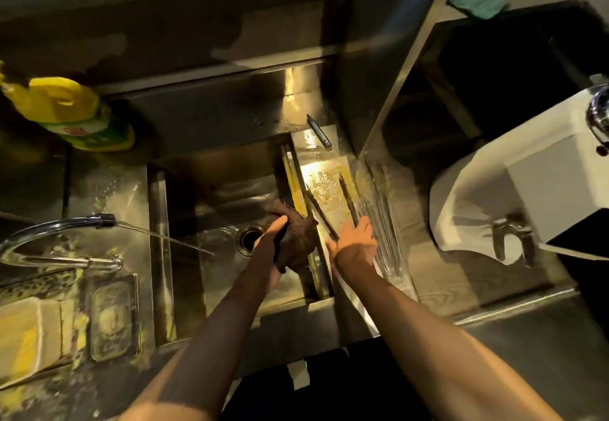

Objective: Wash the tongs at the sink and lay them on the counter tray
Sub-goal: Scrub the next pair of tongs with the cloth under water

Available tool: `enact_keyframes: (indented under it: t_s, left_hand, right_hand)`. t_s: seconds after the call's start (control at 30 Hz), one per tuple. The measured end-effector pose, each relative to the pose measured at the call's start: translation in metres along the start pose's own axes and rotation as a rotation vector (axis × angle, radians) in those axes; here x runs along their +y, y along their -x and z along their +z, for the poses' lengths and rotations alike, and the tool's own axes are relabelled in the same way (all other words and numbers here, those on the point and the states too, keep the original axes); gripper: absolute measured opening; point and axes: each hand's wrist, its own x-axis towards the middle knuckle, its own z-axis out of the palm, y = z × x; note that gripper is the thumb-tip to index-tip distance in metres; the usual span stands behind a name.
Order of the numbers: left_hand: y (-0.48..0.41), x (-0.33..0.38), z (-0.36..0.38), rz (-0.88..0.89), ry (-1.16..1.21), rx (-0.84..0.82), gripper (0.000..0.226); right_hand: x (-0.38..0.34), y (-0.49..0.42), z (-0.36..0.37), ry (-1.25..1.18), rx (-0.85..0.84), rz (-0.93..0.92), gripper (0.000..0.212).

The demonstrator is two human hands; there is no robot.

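The steel sink (184,209) sits in the middle of the counter, its basin sunk into the metal top, with the round drain (251,238) near the basin's centre. At the left edge of the sink a chrome faucet (59,227) arches over the rim, and a thin stream of water (164,237) runs from its spout down to the basin floor, short of the drain. The left hand (275,239) is over the basin just right of the drain, its fingers closed tight around a dark brown scrubbing cloth (298,232) that bulges out past the knuckles toward the basin's right wall. The tongs (331,208) lie on the wet, yellow-streaked steel ledge along the right edge of the sink, their two dark arms spread in a narrow V that opens away from the person. The right hand (356,244) is at the near end of the tongs, palm turned up and to the left, fingers straight and lying close together, thumb out; whether it touches the tongs I cannot tell. Farther along the same ledge, toward the back corner, a small dark pen-like tool (319,131) lies alone. A yellow dish-soap bottle (71,114) lies on its side at the back left of the counter. At the front left corner rests a shallow rectangular metal tray (113,316), beside a yellowish block (29,331). A white washbasin (524,186) stands past the counter's right edge.
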Motion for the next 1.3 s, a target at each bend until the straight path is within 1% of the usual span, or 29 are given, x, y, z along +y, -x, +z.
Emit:
enact_keyframes:
  t_s: [0.07,0.1,0.13,0.2,0.23,0.3,0.4,0.5,0.6,0.67,0.73,0.8,0.87,0.9,0.93,1.0,1.07,1.1,1.13,1.2,1.23,1.27,1.3]
  left_hand:
    - [-0.001,0.004,-0.009,-0.042,-0.015,-0.044,0.060]
    - [0.000,0.008,-0.014,-0.041,-0.021,-0.067,0.065]
    - [0.001,0.009,-0.019,-0.034,-0.020,-0.089,0.063]
    - [0.001,0.013,-0.032,-0.017,0.012,-0.148,0.049]
    - [0.004,0.018,-0.039,-0.011,0.026,-0.164,0.042]
    - [0.008,0.026,-0.053,-0.001,0.085,-0.131,0.033]
    - [0.012,0.041,-0.082,-0.012,0.266,-0.051,0.042]
    - [0.014,0.051,-0.114,0.003,0.361,0.022,0.044]
    - [0.017,0.064,-0.140,0.062,0.442,-0.011,0.051]
    - [0.019,0.075,-0.154,0.132,0.460,-0.076,0.063]
    - [0.020,0.081,-0.164,0.172,0.441,-0.058,0.072]
    - [0.022,0.085,-0.173,0.175,0.505,-0.020,0.072]
    - [0.021,0.086,-0.185,0.181,0.542,0.010,0.076]
    - [0.020,0.085,-0.193,0.191,0.536,0.049,0.080]
    - [0.016,0.084,-0.203,0.209,0.506,0.082,0.077]
    - [0.010,0.080,-0.217,0.206,0.478,0.109,0.057]
    - [0.013,0.076,-0.217,0.207,0.526,-0.035,0.059]
    - [0.016,0.075,-0.214,0.216,0.517,-0.096,0.060]
    - [0.017,0.075,-0.212,0.232,0.458,-0.146,0.062]
    - [0.016,0.078,-0.209,0.247,0.214,-0.118,0.067]
    - [0.016,0.082,-0.208,0.224,0.092,-0.065,0.068]
    - [0.014,0.085,-0.207,0.197,0.009,-0.006,0.065]
    - [0.012,0.085,-0.204,0.200,-0.008,0.086,0.057]
  right_hand:
    - [0.001,0.000,0.002,-0.014,-0.002,0.013,0.052]
    - [0.000,0.000,0.002,-0.008,-0.004,0.007,0.046]
    - [0.000,0.000,0.002,-0.008,-0.011,-0.001,0.041]
    - [0.000,0.001,0.002,-0.020,0.004,-0.036,0.035]
    - [-0.003,0.004,0.002,-0.026,0.041,-0.068,0.035]
    - [-0.010,0.010,0.001,-0.073,0.110,-0.140,0.037]
    - [-0.038,0.023,0.001,-0.254,0.100,-0.278,0.040]
    - [-0.071,0.040,-0.003,-0.418,0.084,-0.397,0.032]
    - [-0.103,0.056,-0.009,-0.495,-0.010,-0.483,0.031]
    - [-0.127,0.066,-0.013,-0.549,-0.080,-0.551,0.031]
    - [-0.143,0.074,-0.013,-0.596,-0.142,-0.585,0.036]
    - [-0.156,0.081,-0.014,-0.627,-0.221,-0.589,0.041]
    - [-0.165,0.083,-0.009,-0.606,-0.288,-0.591,0.045]
    - [-0.168,0.084,-0.008,-0.604,-0.305,-0.591,0.048]
    - [-0.170,0.083,-0.007,-0.603,-0.314,-0.588,0.050]
    - [-0.171,0.082,-0.005,-0.587,-0.328,-0.584,0.054]
    - [-0.176,0.088,-0.006,-0.548,-0.332,-0.584,0.054]
    - [-0.180,0.091,-0.005,-0.504,-0.322,-0.593,0.053]
    - [-0.184,0.094,-0.003,-0.444,-0.302,-0.608,0.056]
    - [-0.188,0.100,0.000,-0.325,-0.280,-0.629,0.063]
    - [-0.188,0.102,0.001,-0.301,-0.280,-0.631,0.065]
    - [-0.187,0.103,0.003,-0.302,-0.284,-0.620,0.067]
    - [-0.186,0.104,0.004,-0.313,-0.287,-0.606,0.070]
